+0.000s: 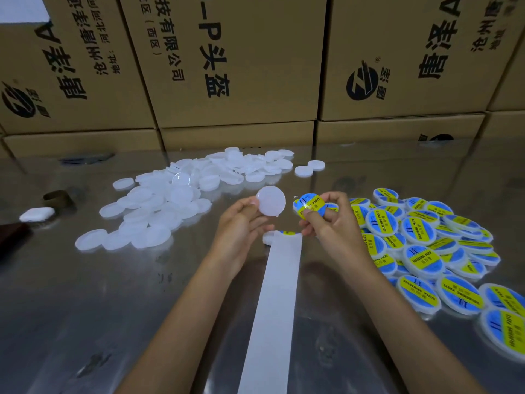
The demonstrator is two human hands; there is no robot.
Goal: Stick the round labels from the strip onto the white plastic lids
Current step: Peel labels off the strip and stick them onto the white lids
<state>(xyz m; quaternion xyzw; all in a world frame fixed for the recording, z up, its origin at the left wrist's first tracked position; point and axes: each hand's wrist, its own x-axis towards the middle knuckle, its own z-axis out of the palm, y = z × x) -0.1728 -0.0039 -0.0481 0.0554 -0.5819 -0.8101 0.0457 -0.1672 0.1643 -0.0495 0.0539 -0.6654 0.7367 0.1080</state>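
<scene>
Left hand (pixel 241 220) pinches a bare, smooth, translucent white round lid (pixel 270 201) at its edge, raised above the glossy metal worktop (pixel 85 308). Right hand (pixel 326 220) pinches a glossy blue-and-yellow round label (pixel 309 205) just beside it. Matte white strip (pixel 272 308) lies flat between the forearms. Labelled lids (pixel 420 243) heaped right, plain lids (pixel 170 200) left.

strip (pixel 272 308) cut off below, boxes (pixel 233 61) cropped above

A glossy, mirror-like metal table (pixel 85 308) is seen. Translucent matt white plastic lids (pixel 159 211) are heaped at ten o'clock; glossy blue-and-yellow labelled lids (pixel 420 251) are piled at three o'clock. A matt white paper strip (pixel 272 308) is laid at six o'clock. Matt brown cardboard boxes (pixel 241 66) are stacked at twelve.
</scene>
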